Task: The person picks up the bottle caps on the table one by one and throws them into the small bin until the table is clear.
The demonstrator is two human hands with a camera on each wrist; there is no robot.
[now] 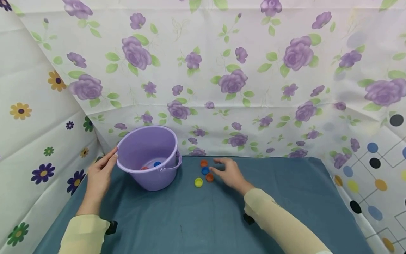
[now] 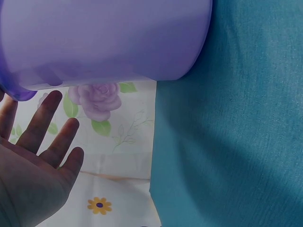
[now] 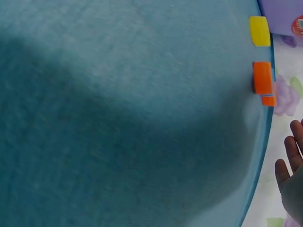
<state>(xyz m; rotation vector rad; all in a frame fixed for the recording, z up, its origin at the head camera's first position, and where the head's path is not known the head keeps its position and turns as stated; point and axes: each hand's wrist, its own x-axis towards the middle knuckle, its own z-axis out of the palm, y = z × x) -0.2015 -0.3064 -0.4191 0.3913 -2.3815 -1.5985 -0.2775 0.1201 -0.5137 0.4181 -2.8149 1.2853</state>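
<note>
A purple bucket stands tilted toward me on the cloth, its handle hanging on the right side. My left hand pinches its left rim between thumb and fingers; in the left wrist view the other fingers are spread below the rim. Inside the bucket lie a blue cap and a partly hidden orange one. Right of it sit a yellow cap, a blue cap and two orange caps, one nearer, one farther. My right hand hovers just beside them, fingers relaxed, holding nothing.
A blue-green cloth covers the table. Behind it hangs a white sheet with purple flowers, close to the bucket's far side. Patterned sheets also stand at the left and right.
</note>
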